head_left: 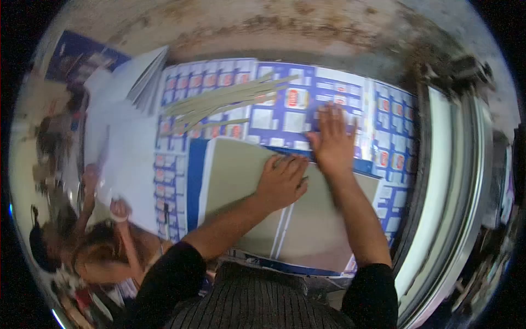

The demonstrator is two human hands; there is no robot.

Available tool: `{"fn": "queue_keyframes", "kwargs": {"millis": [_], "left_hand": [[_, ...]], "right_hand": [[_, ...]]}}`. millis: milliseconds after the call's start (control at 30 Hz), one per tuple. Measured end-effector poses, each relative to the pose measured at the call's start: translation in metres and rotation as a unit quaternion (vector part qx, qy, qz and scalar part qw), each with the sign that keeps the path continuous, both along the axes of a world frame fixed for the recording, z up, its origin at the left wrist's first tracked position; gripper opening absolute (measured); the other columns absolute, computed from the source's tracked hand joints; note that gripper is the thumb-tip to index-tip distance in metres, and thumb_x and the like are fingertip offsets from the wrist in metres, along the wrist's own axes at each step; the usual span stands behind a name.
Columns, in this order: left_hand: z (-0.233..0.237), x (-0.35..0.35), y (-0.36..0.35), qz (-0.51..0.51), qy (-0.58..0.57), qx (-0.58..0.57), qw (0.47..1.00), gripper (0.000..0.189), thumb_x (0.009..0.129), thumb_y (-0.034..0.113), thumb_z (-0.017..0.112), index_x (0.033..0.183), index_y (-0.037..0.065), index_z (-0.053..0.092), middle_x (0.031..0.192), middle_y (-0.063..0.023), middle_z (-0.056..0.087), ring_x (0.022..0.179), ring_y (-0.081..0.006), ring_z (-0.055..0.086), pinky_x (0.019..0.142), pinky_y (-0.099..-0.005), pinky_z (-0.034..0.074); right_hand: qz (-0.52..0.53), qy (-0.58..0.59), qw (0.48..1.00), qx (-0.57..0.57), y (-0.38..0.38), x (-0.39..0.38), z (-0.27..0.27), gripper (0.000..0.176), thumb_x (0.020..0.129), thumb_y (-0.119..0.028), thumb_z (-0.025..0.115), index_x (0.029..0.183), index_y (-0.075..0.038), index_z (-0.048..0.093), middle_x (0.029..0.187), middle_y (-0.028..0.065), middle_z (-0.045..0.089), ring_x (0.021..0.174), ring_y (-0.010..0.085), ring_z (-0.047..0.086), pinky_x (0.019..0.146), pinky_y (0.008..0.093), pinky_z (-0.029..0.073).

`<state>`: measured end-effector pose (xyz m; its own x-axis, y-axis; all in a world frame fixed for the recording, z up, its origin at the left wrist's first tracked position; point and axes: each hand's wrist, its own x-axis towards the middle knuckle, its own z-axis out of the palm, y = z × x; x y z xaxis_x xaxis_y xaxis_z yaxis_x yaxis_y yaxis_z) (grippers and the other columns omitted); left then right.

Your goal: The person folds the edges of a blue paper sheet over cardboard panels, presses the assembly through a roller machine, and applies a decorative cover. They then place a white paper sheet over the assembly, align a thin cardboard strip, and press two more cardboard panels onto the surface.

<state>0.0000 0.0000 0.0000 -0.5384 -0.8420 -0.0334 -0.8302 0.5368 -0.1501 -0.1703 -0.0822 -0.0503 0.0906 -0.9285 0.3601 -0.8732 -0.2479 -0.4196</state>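
Two grey-brown boards (241, 181) lie side by side on a blue cover sheet (195, 181), with a narrow pale gap between them. My left hand (282, 183) rests near the top edge of the boards, its fingers apart and nothing in it. Above the boards' far edge, my right hand (333, 142) is spread flat over the purple-and-white printed sheets (295, 122), holding nothing. Long thin grey-brown strips (219, 104) lie in a loose bundle on the printed sheets to the left of my right hand.
Large white sheets (129, 159) cover the left side, with folded white pages (148, 82) at their far end. Another person (104, 252) is at the lower left, hands over the white sheets. A long metal-edged machine part (444, 208) runs along the right. A stained wall stands behind.
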Motion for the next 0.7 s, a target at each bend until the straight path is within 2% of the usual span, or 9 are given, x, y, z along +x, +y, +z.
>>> {"fn": "queue_keyframes", "kwargs": {"millis": [67,100,133,300,333,433,500,600,700], "left_hand": [[0.014,-0.016,0.007,0.009,0.011,-0.014,1.000,0.064,0.090,0.050,0.055,0.134,0.003,0.054,0.132,-0.0128,0.057,0.129,-0.0277,0.048,0.108,-0.0489,0.031],[-0.037,-0.082,0.021,0.030,0.182,0.030,0.982,0.064,0.090,0.050,0.055,0.134,0.003,0.054,0.132,-0.0128,0.057,0.129,-0.0277,0.048,0.108,-0.0489,0.031],[-0.042,-0.059,0.021,0.041,0.173,0.020,0.984,0.067,0.089,0.053,0.056,0.136,0.004,0.053,0.134,-0.0145,0.056,0.130,-0.0287,0.047,0.109,-0.0514,0.029],[-0.036,-0.014,0.018,0.162,0.195,0.151,0.955,0.075,0.088,0.059,0.055,0.141,0.005,0.048,0.145,-0.0156,0.047,0.136,-0.0289,0.042,0.111,-0.0572,0.024],[-0.036,0.006,0.022,0.149,0.152,0.051,0.976,0.078,0.087,0.061,0.054,0.141,0.005,0.048,0.146,-0.0155,0.046,0.137,-0.0284,0.040,0.110,-0.0580,0.025],[-0.038,0.015,0.026,0.148,0.155,0.060,0.975,0.078,0.086,0.061,0.056,0.141,0.005,0.048,0.143,-0.0147,0.048,0.138,-0.0278,0.039,0.109,-0.0564,0.026],[-0.045,0.018,0.024,0.151,0.202,0.037,0.967,0.069,0.088,0.054,0.057,0.139,0.007,0.051,0.138,-0.0127,0.052,0.135,-0.0269,0.042,0.107,-0.0549,0.028],[-0.027,0.043,-0.011,0.067,0.204,0.064,0.975,0.037,0.088,0.034,0.062,0.117,0.011,0.063,0.122,-0.0079,0.059,0.120,-0.0256,0.051,0.099,-0.0530,0.034],[-0.020,0.066,-0.055,-0.042,0.171,0.154,0.972,0.029,0.084,0.026,0.067,0.109,0.010,0.065,0.113,-0.0101,0.061,0.111,-0.0301,0.056,0.095,-0.0492,0.040]], "right_hand": [[0.010,0.009,0.999,-0.032,0.015,-0.028,-0.009,0.064,0.096,-0.044,0.054,0.150,-0.013,0.039,0.156,0.0081,0.037,0.146,0.0269,0.031,0.117,0.0615,0.014],[0.033,0.191,0.981,0.015,0.036,-0.115,-0.002,0.063,0.097,-0.044,0.053,0.150,-0.012,0.039,0.156,0.0082,0.037,0.146,0.0266,0.032,0.117,0.0614,0.014],[0.024,0.226,0.974,0.007,0.025,-0.091,-0.003,0.059,0.099,-0.042,0.051,0.149,-0.013,0.040,0.157,0.0084,0.036,0.147,0.0265,0.030,0.117,0.0608,0.013],[0.120,0.143,0.982,0.028,0.017,-0.024,-0.005,0.058,0.099,-0.037,0.052,0.148,-0.007,0.042,0.155,0.0121,0.038,0.147,0.0268,0.029,0.118,0.0583,0.016],[0.162,0.134,0.976,0.059,0.023,-0.028,0.003,0.059,0.098,-0.037,0.053,0.148,-0.006,0.042,0.155,0.0122,0.038,0.147,0.0268,0.029,0.118,0.0575,0.016],[0.333,0.188,0.908,0.168,0.026,-0.012,0.024,0.062,0.094,-0.035,0.056,0.147,-0.006,0.042,0.155,0.0117,0.040,0.146,0.0266,0.031,0.119,0.0557,0.017],[0.346,0.181,0.909,0.145,0.031,-0.006,0.019,0.062,0.094,-0.034,0.056,0.146,-0.006,0.043,0.154,0.0110,0.041,0.145,0.0261,0.034,0.120,0.0545,0.017],[0.348,0.141,0.918,0.126,0.027,-0.011,0.019,0.060,0.092,-0.030,0.059,0.145,-0.006,0.045,0.149,0.0105,0.046,0.141,0.0261,0.039,0.119,0.0529,0.021],[0.354,0.130,0.918,0.126,0.029,-0.013,0.024,0.057,0.091,-0.026,0.062,0.143,-0.006,0.047,0.148,0.0105,0.048,0.140,0.0263,0.041,0.118,0.0523,0.023]]}}
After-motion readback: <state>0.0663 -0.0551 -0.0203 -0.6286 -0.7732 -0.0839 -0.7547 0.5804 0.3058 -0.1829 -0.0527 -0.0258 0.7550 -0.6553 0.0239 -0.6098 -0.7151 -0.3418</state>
